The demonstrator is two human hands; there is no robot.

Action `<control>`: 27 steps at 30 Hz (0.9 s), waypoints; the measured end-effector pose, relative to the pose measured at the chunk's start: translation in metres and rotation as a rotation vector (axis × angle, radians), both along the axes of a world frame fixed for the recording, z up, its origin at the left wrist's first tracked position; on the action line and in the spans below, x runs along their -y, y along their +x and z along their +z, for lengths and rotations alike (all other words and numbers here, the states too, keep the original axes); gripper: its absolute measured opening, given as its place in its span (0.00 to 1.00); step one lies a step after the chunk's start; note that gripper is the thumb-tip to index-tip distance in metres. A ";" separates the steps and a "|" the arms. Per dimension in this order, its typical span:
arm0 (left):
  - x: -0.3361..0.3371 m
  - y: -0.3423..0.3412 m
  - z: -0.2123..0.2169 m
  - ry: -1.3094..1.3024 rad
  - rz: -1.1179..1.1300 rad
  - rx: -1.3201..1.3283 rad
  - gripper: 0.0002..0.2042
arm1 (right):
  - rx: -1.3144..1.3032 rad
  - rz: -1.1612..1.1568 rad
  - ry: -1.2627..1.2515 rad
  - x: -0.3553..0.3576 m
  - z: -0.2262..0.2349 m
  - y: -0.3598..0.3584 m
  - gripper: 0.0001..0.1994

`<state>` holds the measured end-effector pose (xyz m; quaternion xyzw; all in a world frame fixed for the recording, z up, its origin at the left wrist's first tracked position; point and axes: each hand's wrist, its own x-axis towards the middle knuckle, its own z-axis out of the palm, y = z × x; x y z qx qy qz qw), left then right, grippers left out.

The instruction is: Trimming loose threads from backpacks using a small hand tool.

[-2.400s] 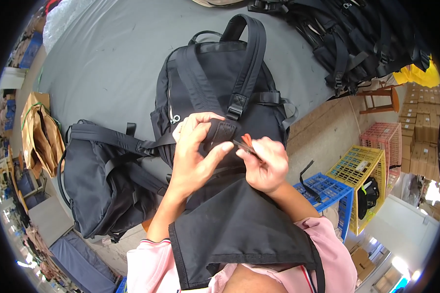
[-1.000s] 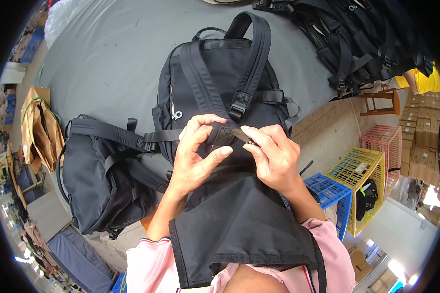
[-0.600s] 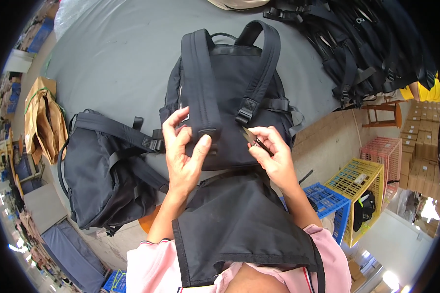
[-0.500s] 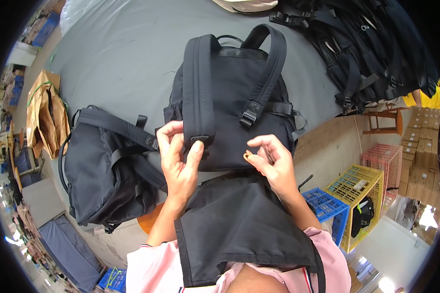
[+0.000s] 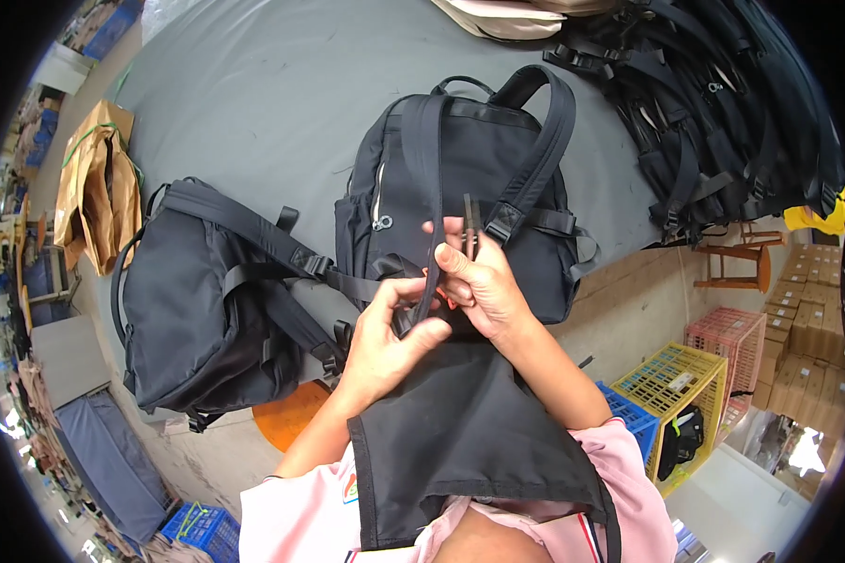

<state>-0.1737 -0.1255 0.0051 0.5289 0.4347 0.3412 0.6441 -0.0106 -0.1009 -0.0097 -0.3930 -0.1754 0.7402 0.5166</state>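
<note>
A black backpack (image 5: 483,155) lies in front of me with its back panel and shoulder straps up. My left hand (image 5: 382,333) is closed on the lower end of its left shoulder strap (image 5: 423,178), which is lifted and turned on edge. My right hand (image 5: 488,286) is closed around small thread snips (image 5: 470,218); their dark blades point away from me, and a bit of orange shows by the palm. The right fingers are also against the strap. On the bag's left side a zipper pull (image 5: 382,222) hangs in view. My hands partly hide the strap's buckle end.
Another black backpack (image 5: 207,300) rests at the left on the grey-covered table (image 5: 253,113). Black bags (image 5: 704,113) are piled at the far right. A brown paper sack (image 5: 99,192) stands at far left. Yellow (image 5: 671,375) and blue crates (image 5: 629,418) sit beside me at right.
My left hand has lifted and turned the strap end on edge, drawing it toward me. My right hand has moved left to the strap, and the snips' blades now point away from me.
</note>
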 end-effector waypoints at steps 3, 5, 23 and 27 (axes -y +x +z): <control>-0.004 0.009 0.009 0.369 -0.005 -0.449 0.16 | 0.487 -0.257 0.220 -0.004 0.010 -0.009 0.32; -0.012 0.014 0.022 0.793 0.032 -0.537 0.15 | 0.556 -0.340 0.336 0.001 0.023 -0.009 0.28; -0.056 0.009 -0.004 0.379 -0.190 -0.056 0.25 | 1.046 -0.059 0.449 0.019 0.044 0.026 0.16; -0.057 0.008 -0.003 0.319 -0.189 0.002 0.24 | 1.271 0.069 0.636 0.019 0.050 0.043 0.14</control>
